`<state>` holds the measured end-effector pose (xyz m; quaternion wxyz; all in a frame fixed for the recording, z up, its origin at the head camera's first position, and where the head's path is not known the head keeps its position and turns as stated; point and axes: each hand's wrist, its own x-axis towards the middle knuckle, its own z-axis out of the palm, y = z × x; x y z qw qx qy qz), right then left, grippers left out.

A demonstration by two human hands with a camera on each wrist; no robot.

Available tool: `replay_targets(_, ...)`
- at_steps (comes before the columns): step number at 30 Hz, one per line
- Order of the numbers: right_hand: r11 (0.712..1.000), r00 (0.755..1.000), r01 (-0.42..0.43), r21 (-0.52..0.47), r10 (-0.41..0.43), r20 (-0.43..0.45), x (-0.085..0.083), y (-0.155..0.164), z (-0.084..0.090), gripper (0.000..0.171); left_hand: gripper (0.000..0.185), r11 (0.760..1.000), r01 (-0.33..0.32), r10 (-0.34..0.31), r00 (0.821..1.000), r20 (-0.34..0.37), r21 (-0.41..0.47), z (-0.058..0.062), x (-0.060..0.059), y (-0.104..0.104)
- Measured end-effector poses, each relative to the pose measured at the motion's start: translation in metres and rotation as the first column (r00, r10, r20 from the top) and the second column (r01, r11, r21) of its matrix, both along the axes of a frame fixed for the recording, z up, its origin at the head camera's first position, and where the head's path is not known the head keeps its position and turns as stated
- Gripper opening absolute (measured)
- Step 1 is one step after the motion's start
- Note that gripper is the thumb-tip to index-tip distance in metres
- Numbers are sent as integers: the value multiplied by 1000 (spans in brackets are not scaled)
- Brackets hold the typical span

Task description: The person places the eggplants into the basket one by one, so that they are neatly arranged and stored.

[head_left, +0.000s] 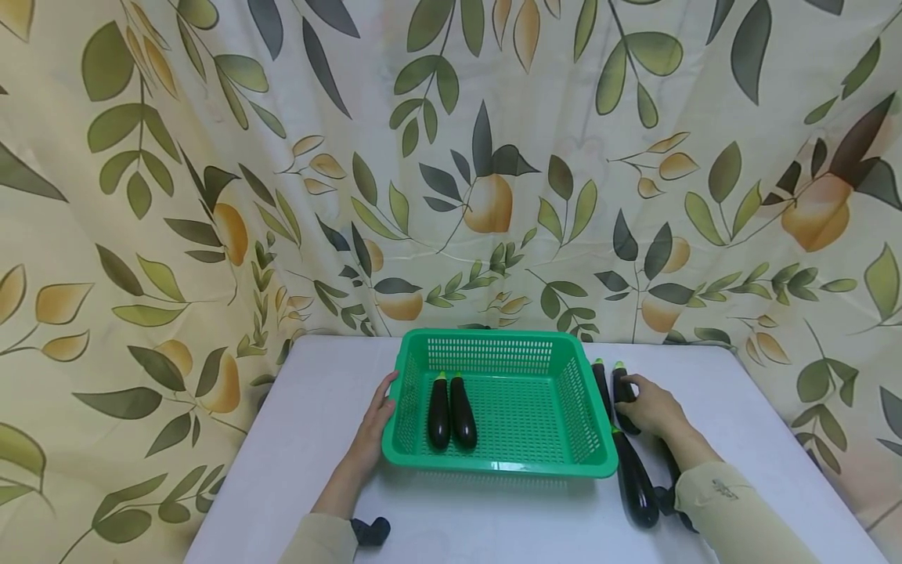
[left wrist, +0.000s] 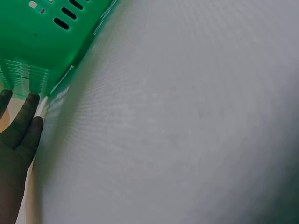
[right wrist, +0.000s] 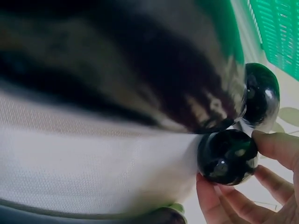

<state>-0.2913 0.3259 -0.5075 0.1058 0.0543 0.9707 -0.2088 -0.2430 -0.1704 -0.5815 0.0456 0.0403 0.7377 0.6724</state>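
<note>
A green plastic basket (head_left: 493, 468) stands on the table with two dark eggplants lying side by side in its left part, one eggplant (head_left: 438, 415) left of the other (head_left: 463, 419). My left hand (head_left: 368, 439) touches the basket's left side, its fingers fairly straight in the left wrist view. To the right of the basket, my right hand (head_left: 655, 407) grips an eggplant (right wrist: 227, 156) between thumb and fingers. Another eggplant (head_left: 600, 382) lies between it and the basket. A larger eggplant (head_left: 636, 486) is nearer the front, and one more (head_left: 672, 464) is partly hidden under the right forearm.
A white cloth covers the table (head_left: 465, 521). Behind it and along the sides hangs a curtain (head_left: 486, 274) printed with leaves and fruit. A dark device (head_left: 371, 533) sits at the left wrist.
</note>
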Motion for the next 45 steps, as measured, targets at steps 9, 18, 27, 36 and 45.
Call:
replay_targets(9,1000,1000,7,2,-7,-6,4,5,4,67,46,1000,-8,8,1000,-2,-1,0,0,0)
replay_targets(18,1000,1000,-15,-27,14,-26,8,6,15,70,45,1000,-10,10,1000,-3,-6,3,2,1)
replay_targets(27,999,998,-19,-31,17,-54,10,3,26,69,45,1000,-2,2,1000,2,5,1,1,1)
replay_targets(36,996,988,-76,-38,70,-139,14,1,37,69,45,1000,1,-1,1000,-3,11,5,0,2)
replay_targets(45,995,985,-87,-44,80,-153,22,-14,53,71,46,1000,5,-5,1000,-13,7,3,2,2)
